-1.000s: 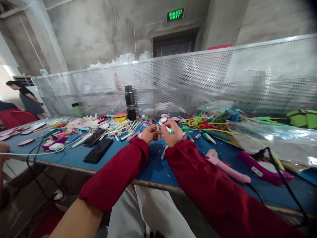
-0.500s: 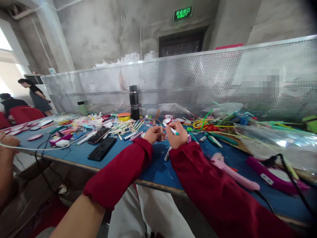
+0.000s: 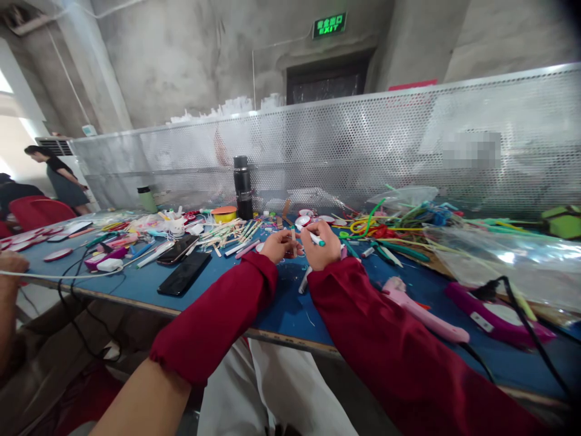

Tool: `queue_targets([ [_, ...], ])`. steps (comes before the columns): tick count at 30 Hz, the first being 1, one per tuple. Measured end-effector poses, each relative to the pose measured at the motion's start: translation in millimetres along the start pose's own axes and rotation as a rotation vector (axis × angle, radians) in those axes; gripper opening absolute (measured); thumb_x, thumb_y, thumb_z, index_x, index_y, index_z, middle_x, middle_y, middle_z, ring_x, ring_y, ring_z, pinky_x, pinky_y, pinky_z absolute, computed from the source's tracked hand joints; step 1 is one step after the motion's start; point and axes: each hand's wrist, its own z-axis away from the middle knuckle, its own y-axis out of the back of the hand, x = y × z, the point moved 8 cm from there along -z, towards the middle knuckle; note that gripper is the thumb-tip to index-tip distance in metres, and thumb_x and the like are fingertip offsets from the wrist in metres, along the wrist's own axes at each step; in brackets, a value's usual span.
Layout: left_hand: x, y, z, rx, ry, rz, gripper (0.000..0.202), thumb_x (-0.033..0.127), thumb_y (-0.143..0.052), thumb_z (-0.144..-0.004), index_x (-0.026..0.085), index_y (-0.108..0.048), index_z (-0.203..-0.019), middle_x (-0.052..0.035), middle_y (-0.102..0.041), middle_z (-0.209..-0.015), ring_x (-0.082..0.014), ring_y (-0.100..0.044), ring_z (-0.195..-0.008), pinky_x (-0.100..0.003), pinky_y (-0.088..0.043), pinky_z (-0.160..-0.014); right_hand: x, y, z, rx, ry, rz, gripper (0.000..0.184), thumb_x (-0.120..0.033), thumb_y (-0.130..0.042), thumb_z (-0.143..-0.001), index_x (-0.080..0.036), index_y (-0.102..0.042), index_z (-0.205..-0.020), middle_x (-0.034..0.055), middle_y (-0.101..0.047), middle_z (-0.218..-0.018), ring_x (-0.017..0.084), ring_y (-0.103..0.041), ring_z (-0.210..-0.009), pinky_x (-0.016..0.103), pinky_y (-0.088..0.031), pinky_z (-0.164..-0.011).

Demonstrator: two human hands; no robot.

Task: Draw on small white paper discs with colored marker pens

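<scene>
Both my arms, in red sleeves, reach over the blue table [image 3: 281, 309]. My left hand [image 3: 278, 245] is closed around a small wooden stick [image 3: 293, 237], held upright. My right hand [image 3: 323, 242] grips a white marker pen with a green cap [image 3: 316, 239], its tip close to the stick. The two hands almost touch above the middle of the table.
Two black phones [image 3: 184, 272] lie left of my arms. A black flask [image 3: 242, 188] stands at the back, before a perforated metal screen [image 3: 363, 145]. Sticks and coloured tubes litter the table; a pink glue gun [image 3: 422, 312] and a purple one [image 3: 494, 312] lie right. Another person's hand [image 3: 11, 263] rests at the left edge.
My hands stay together on the stick and the pen. The view has swung a little right, then partly back.
</scene>
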Motion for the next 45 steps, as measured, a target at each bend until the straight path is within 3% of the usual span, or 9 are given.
queue_targets([
  [18, 0.3, -2.3, -0.2, -0.032, -0.009, 0.003, 0.036, 0.018, -0.077, -0.079, 0.013, -0.069, -0.114, -0.0033, -0.073, -0.075, -0.0129, -0.067, -0.058, -0.024, -0.054, -0.060, 1.1, -0.8, -0.6, -0.014, -0.005, 0.019, 0.019, -0.041, -0.060, -0.087, -0.023, -0.063, -0.081, 0.0054, -0.074, -0.078, 0.022, -0.068, -0.072, 0.033, -0.047, -0.066],
  [25, -1.8, -0.3, -0.9, -0.024, -0.005, -0.009, 0.041, 0.023, -0.081, -0.077, 0.013, -0.070, -0.116, -0.0060, -0.075, -0.082, -0.0152, -0.070, -0.064, -0.026, -0.055, -0.064, 0.5, -0.5, -0.7, -0.021, -0.014, 0.026, 0.021, -0.043, -0.058, -0.086, -0.024, -0.062, -0.080, 0.0047, -0.073, -0.076, 0.021, -0.067, -0.070, 0.032, -0.046, -0.064],
  [35, -2.5, 0.6, -0.4, -0.010, -0.004, -0.020, 0.029, 0.018, -0.077, -0.081, 0.013, -0.068, -0.108, -0.0054, -0.075, -0.079, -0.0143, -0.069, -0.062, -0.026, -0.056, -0.063, 6.7, -3.1, -0.3, -0.003, -0.019, -0.010, 0.019, -0.042, -0.059, -0.086, -0.024, -0.062, -0.080, 0.0049, -0.073, -0.077, 0.021, -0.067, -0.070, 0.032, -0.049, -0.065],
  [45, -0.2, 1.4, 2.0, 0.023, 0.013, -0.030, 0.027, 0.012, -0.071, -0.083, 0.014, -0.069, -0.110, -0.0033, -0.073, -0.075, -0.0181, -0.074, -0.072, -0.030, -0.059, -0.072, 5.0, -2.3, -0.6, -0.015, -0.013, 0.000, 0.018, -0.040, -0.058, -0.086, -0.024, -0.060, -0.079, 0.0047, -0.071, -0.077, 0.021, -0.066, -0.071, 0.033, -0.049, -0.067],
])
